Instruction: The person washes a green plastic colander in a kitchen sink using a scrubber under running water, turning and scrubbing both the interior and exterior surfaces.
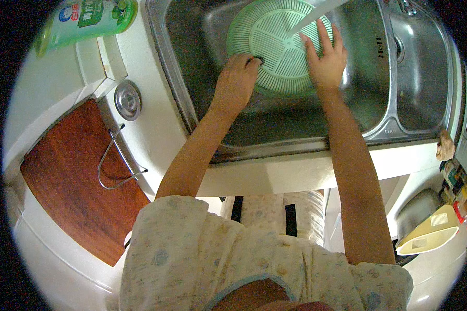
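A round, light-green plastic colander (284,74) with radial slots sits in the large stainless-steel sink basin (358,112). My left hand (235,81) is at its lower left edge. A small dark thing (258,61) is pinched at those fingertips; the fingers hide most of it, and I cannot tell what it is. My right hand (329,62) holds the colander's right side, fingers spread over the slots. Above the colander, a pale slanting streak (315,17) crosses from the upper right; whether it is a spout or running water, I cannot tell.
A smaller sink basin (422,93) adjoins on the right. On the left are a green bottle (101,19), a metal drain stopper (127,100), a brown wooden board (78,175) and a bent wire stand (118,159). Ginger-like root (445,147) and a cream container (428,241) lie right.
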{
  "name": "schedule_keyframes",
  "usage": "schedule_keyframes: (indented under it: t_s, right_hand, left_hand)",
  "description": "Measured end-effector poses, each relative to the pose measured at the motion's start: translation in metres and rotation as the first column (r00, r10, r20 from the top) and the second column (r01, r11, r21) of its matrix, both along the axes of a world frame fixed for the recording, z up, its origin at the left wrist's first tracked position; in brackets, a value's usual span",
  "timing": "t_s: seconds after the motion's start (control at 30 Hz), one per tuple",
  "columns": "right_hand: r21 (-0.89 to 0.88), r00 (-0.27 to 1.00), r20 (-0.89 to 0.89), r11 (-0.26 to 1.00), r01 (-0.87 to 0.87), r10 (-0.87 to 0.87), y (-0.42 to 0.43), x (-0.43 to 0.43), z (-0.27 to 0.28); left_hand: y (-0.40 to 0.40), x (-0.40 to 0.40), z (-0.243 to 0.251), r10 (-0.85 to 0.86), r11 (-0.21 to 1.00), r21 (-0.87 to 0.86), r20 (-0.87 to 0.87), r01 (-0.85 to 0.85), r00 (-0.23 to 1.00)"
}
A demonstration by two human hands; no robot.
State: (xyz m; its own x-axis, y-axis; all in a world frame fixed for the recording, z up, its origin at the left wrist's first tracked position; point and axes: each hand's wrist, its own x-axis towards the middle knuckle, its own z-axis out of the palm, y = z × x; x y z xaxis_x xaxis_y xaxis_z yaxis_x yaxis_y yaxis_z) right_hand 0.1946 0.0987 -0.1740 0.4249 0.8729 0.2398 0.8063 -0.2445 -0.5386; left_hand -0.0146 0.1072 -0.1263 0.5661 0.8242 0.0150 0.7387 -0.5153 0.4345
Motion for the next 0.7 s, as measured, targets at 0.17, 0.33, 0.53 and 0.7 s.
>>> schedule_keyframes:
  t_s: [0.17, 0.33, 0.53, 0.7]
  right_hand:
    - [0.042, 1.0, -0.004, 0.999, -0.01, 0.01, -0.001, 0.002, -0.003]
    - [0.043, 0.999, 0.044, 0.999, -0.013, 0.011, 0.001, 0.0, -0.002]
    - [0.027, 0.999, 0.041, 1.0, -0.004, 0.003, 0.0, 0.0, -0.002]
    - [0.04, 0.999, 0.044, 0.999, -0.032, 0.03, 0.001, 0.006, -0.002]
  left_hand:
    - [-0.013, 0.018, 0.009, -0.033, 0.952, -0.304, -0.008, 0.029, 0.999]
    - [-0.013, 0.011, 0.005, -0.138, 0.99, -0.012, -0.143, 0.138, 0.98]
    - [-0.011, 0.014, 0.009, 0.0, 0.998, -0.055, -0.126, -0.007, 0.992]
    - [-0.025, 0.025, 0.004, -0.048, 0.994, -0.107, -0.225, 0.024, 0.973]
